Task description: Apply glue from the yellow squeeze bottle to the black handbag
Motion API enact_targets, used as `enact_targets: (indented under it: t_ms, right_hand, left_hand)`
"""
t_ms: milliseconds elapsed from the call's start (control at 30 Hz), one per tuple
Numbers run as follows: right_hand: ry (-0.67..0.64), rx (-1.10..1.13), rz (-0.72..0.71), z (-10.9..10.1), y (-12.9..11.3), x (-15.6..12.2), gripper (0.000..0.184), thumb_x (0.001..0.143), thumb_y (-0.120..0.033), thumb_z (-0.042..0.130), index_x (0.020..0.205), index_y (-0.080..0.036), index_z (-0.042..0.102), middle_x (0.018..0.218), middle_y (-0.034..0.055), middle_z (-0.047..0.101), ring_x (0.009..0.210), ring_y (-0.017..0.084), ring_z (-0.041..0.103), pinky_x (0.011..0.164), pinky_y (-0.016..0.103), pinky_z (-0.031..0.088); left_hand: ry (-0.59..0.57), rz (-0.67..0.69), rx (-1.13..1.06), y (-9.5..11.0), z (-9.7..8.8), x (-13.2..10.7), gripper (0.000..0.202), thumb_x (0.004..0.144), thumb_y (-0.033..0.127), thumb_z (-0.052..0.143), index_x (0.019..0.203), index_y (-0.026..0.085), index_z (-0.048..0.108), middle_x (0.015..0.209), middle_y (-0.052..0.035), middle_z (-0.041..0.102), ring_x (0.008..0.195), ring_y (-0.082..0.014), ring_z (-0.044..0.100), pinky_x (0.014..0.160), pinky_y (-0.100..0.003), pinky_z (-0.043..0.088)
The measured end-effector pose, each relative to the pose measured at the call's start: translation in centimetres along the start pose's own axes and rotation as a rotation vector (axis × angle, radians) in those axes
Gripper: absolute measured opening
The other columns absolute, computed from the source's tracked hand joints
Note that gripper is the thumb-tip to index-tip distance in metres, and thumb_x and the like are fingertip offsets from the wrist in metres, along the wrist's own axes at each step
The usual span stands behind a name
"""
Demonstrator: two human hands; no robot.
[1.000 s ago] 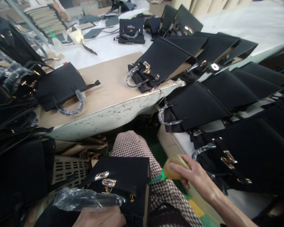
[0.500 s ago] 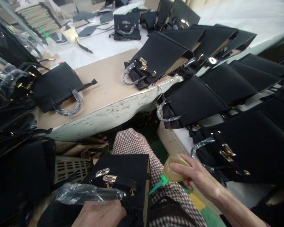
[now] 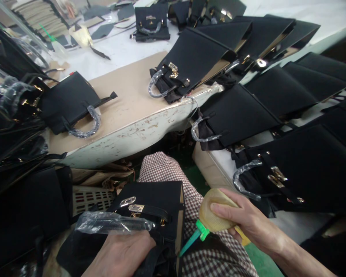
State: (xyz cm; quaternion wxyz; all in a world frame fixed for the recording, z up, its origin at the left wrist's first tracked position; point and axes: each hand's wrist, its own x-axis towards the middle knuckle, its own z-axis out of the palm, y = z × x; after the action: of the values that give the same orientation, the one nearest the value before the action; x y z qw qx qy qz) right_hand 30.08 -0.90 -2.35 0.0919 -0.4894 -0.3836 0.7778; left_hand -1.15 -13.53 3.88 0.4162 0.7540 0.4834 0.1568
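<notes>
On my lap rests a black handbag (image 3: 155,194) with gold metal fittings and a handle wrapped in clear plastic (image 3: 112,223). My left hand (image 3: 123,248) is closed on the near part of the bag, just below the wrapped handle; its fingertips are hidden. My right hand (image 3: 233,211) grips a yellowish glue bottle (image 3: 213,209), tilted down to the left. The bottle's green nozzle (image 3: 192,240) has its tip at the tan inner edge on the bag's right side. Whether glue is coming out is too small to tell.
More black handbags stand on the table (image 3: 127,92) ahead and in a row at right, one being a handbag (image 3: 175,61) near the table edge. Another handbag (image 3: 72,100) lies at left. A second bottle (image 3: 57,46) sits further back. A plastic crate (image 3: 92,198) is beside my leg.
My right hand has brought the bottle's nozzle tip lower along the bag's right edge, toward me. My left hand keeps its hold on the bag. The view has tilted slightly.
</notes>
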Motion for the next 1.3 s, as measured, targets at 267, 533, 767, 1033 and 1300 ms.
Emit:
enact_targets:
  t_ms: [267, 533, 767, 1033, 1300]
  right_hand:
    - [-0.080, 0.071, 0.009, 0.9, 0.0, -1.3, 0.044, 0.087, -0.055, 0.083, 0.101, -0.016, 0.069, 0.068, -0.0008, 0.065, 0.045, 0.008, 0.049, 0.038, 0.015, 0.038]
    - [-0.119, 0.139, 0.003, 0.9, 0.5, -1.4, 0.044, 0.089, -0.055, 0.082, 0.099, -0.015, 0.068, 0.067, 0.0004, 0.067, 0.042, 0.006, 0.047, 0.036, 0.013, 0.038]
    - [-0.091, 0.176, -0.001, 1.4, 0.4, -1.2, 0.044, 0.088, -0.054, 0.084, 0.100, -0.014, 0.069, 0.066, -0.0004, 0.065, 0.043, 0.006, 0.047, 0.036, 0.012, 0.038]
    - [-0.034, 0.313, -0.036, 2.2, 0.5, -1.6, 0.039, 0.089, -0.051, 0.083, 0.099, -0.014, 0.073, 0.073, -0.0006, 0.063, 0.046, 0.005, 0.042, 0.036, 0.012, 0.038]
    - [-0.043, 0.332, -0.027, 2.5, 1.0, -2.0, 0.039, 0.086, -0.052, 0.083, 0.093, -0.015, 0.072, 0.075, 0.0014, 0.063, 0.047, 0.006, 0.039, 0.035, 0.013, 0.035]
  left_hand:
    - [0.065, 0.016, -0.095, -0.1, 0.7, 0.0, 0.013, 0.099, 0.010, 0.052, 0.101, 0.021, 0.060, 0.083, -0.0011, 0.063, 0.073, -0.0175, 0.061, 0.065, -0.031, 0.034]
    - [0.135, -0.018, -0.181, 0.9, 0.3, 1.0, 0.012, 0.098, 0.012, 0.059, 0.096, 0.024, 0.062, 0.082, 0.0005, 0.062, 0.078, -0.0176, 0.061, 0.065, -0.029, 0.034]
    - [0.141, -0.032, -0.172, 1.2, 0.1, 1.1, 0.012, 0.100, 0.013, 0.056, 0.100, 0.022, 0.064, 0.083, 0.0003, 0.066, 0.073, -0.0159, 0.063, 0.067, -0.029, 0.037]
    - [0.179, -0.086, -0.096, 0.7, 0.1, 0.5, 0.016, 0.096, 0.009, 0.058, 0.093, 0.022, 0.066, 0.077, 0.0017, 0.066, 0.070, -0.0159, 0.067, 0.064, -0.029, 0.040]
    - [0.223, -0.138, -0.013, 0.9, 0.0, 0.6, 0.021, 0.095, 0.009, 0.058, 0.086, 0.024, 0.068, 0.075, 0.0031, 0.066, 0.068, -0.0147, 0.066, 0.067, -0.028, 0.042]
